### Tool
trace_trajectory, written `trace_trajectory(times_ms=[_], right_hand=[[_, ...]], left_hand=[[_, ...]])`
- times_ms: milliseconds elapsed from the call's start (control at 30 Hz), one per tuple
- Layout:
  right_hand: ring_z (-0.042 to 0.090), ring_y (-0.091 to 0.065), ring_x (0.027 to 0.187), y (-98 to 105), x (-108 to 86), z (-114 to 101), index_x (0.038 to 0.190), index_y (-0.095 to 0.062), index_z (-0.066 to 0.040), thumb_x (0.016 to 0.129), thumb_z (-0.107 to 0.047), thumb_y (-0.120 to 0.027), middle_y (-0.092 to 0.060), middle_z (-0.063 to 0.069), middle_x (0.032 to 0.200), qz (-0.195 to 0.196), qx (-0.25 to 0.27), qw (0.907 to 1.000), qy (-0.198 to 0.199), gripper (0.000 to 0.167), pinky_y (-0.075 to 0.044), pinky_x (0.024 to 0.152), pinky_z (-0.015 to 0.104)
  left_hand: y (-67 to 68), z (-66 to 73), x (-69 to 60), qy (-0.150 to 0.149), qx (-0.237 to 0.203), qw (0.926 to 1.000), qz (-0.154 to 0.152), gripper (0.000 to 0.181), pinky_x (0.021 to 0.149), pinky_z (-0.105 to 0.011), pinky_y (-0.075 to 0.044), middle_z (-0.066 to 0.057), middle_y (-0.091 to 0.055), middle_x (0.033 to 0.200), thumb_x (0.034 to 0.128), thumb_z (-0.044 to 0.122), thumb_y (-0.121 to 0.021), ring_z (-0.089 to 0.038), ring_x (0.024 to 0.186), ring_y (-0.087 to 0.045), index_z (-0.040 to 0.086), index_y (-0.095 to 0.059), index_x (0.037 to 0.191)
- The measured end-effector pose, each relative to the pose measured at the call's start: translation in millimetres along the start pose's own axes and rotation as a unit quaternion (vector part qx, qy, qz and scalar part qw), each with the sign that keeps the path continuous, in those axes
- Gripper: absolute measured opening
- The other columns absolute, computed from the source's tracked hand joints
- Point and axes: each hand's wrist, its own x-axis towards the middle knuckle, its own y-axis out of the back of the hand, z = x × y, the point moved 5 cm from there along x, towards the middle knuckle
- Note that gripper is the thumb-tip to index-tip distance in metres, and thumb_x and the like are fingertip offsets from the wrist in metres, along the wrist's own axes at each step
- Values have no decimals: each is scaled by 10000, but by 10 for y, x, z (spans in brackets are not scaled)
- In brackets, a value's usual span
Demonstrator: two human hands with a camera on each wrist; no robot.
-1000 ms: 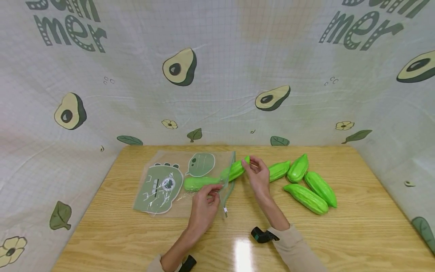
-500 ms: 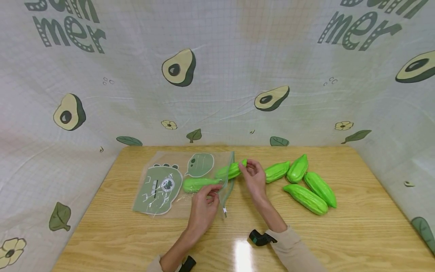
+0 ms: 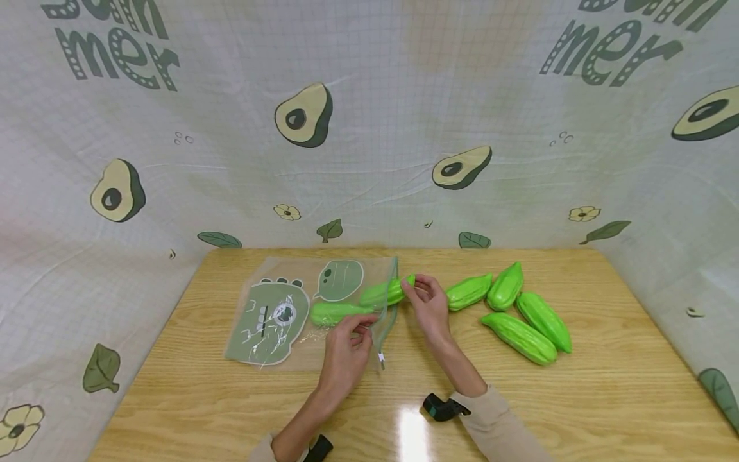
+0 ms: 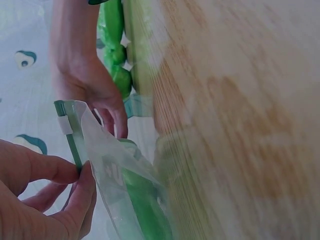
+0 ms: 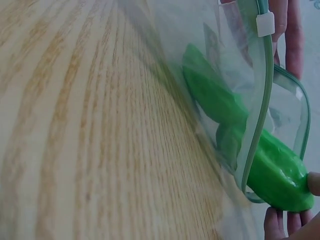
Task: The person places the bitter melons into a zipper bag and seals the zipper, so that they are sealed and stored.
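Observation:
A clear zip bag (image 3: pixel 306 346) with green cartoon prints lies flat, its green-edged mouth facing right. My left hand (image 3: pixel 348 350) pinches the near edge of that mouth; in the left wrist view the thumb and finger (image 4: pixel 82 172) hold the green strip beside the white slider (image 4: pixel 64 125). One green vegetable (image 3: pixel 335 313) is wholly inside. A second vegetable (image 3: pixel 395 292) lies partly in the mouth, and my right hand (image 3: pixel 430 308) grips its outer end. The right wrist view shows this vegetable (image 5: pixel 280 175) passing through the open mouth.
Several green vegetables, among them one upright-lying piece (image 3: pixel 505 287) and one nearer piece (image 3: pixel 522 338), rest on the wooden table (image 3: pixel 612 385) to the right of my right hand. A patterned cloth (image 3: pixel 369 160) hangs behind and at both sides.
My right hand has moved left and slightly nearer, sliding the second vegetable further into the bag. My left hand has kept its pinch on the bag's edge with almost no movement.

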Motion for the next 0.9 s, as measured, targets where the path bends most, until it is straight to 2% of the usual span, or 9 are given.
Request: trace_trajectory(times_ms=[133,400,733,900], right_hand=[[251,-601,1131,-5,-6,12,1309,-547,39,1002,-153,-687,-563,194,1283,-61,-54,10000,7,387,-537,883,190],[257,-606,1125,-28,-28,8,1301,-560,41,991,-152,-703,-574,202,1275,-159,-60,9999,-24,392,-525,847,144],[174,-643,1045,-45,-29,6,1269,-587,36,977,-129,-719,-604,192,1238,-274,-59,9996,-73,360,-554,848,210],[221,-638,1108,-57,-26,8,1280,-593,29,980,-145,-718,-604,197,1269,-408,-179,9990,-88,369,-545,860,193]], left_hand=[[2,3,-4,-6,49,10000,16,261,785,-269,-613,-139,-707,1044,902,-135,-628,-240,926,-683,-1,-748,1091],[-1,0,-2,-88,53,9999,29,275,778,-282,-616,-155,-701,1021,902,-151,-624,-256,922,-687,9,-755,1084],[-2,21,0,-113,96,9999,-5,262,777,-294,-618,-158,-698,1008,908,-145,-625,-255,920,-688,3,-753,1083],[1,25,0,-75,79,9999,-23,261,784,-300,-618,-157,-698,1014,911,-141,-625,-259,925,-685,8,-753,1084]])
